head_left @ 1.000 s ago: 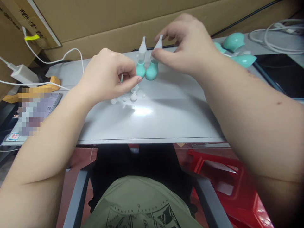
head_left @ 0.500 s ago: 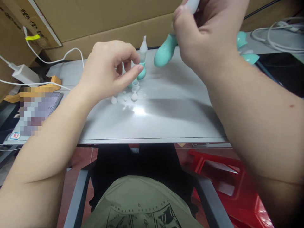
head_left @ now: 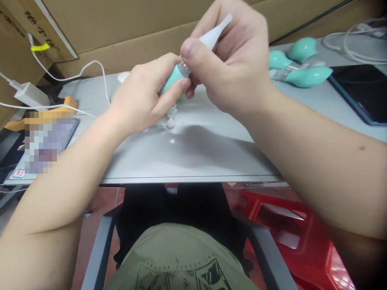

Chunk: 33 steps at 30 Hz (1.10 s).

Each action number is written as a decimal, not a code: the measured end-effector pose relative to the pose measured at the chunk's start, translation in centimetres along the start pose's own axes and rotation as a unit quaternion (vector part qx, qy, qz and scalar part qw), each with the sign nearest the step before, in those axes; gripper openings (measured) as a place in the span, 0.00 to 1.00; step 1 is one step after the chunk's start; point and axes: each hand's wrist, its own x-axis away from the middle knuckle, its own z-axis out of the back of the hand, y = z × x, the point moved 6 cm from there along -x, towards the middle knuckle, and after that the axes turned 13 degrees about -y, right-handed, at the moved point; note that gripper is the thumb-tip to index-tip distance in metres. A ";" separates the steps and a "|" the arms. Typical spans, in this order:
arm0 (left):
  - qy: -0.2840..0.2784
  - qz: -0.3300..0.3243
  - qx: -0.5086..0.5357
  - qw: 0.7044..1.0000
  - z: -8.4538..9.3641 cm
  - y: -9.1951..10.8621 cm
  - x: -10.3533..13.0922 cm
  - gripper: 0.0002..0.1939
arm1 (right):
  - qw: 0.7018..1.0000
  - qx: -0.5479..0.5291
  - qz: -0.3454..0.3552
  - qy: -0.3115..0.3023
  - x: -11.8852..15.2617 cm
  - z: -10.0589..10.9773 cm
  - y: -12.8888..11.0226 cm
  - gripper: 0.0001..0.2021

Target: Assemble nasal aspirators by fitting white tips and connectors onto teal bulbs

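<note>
A nasal aspirator with a turquoise bulb (head_left: 170,79) and a white pointed tip (head_left: 215,34) is held tilted above the table, the tip up to the right. My left hand (head_left: 148,90) is closed round the bulb. My right hand (head_left: 232,60) grips the tip end, thumb against the white nozzle. Fingers cover part of the clear collar (head_left: 183,69) between them. Under my hands on the table lies a small white piece (head_left: 171,122); other small parts beside it are mostly hidden by my left hand.
Several turquoise aspirators (head_left: 308,76) lie at the back right, near a dark phone (head_left: 363,92) and coiled white cable (head_left: 353,44). At left are another phone (head_left: 65,137), a white charger (head_left: 32,94) and a yellow-orange bar (head_left: 71,104). Cardboard (head_left: 130,28) stands behind the table.
My right hand has brought the aspirator left and down in front of me. My left hand, empty before, has taken hold of its bulb.
</note>
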 end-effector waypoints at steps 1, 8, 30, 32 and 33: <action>-0.001 0.000 -0.002 1.000 0.0 0.0 -0.1 0.15 | 1.000 -0.017 0.000 -0.017 -0.1 0.0 0.3 0.26; 0.023 -0.053 -0.048 0.997 -0.5 -1.8 -0.5 0.13 | 0.992 -0.072 0.005 -0.107 -1.1 0.0 1.7 0.26; 0.043 -0.160 -0.042 0.985 -1.1 -1.4 -0.1 0.24 | 0.972 -0.152 -0.163 0.078 -2.2 5.9 3.6 0.26; 0.078 -0.175 -0.046 0.980 -0.7 -1.0 0.0 0.22 | 0.976 -0.144 -0.130 0.101 -2.4 6.5 4.8 0.23; 0.102 -0.182 -0.049 0.977 -0.5 -0.9 0.1 0.22 | 0.978 -0.134 -0.116 0.109 -2.4 6.7 5.2 0.22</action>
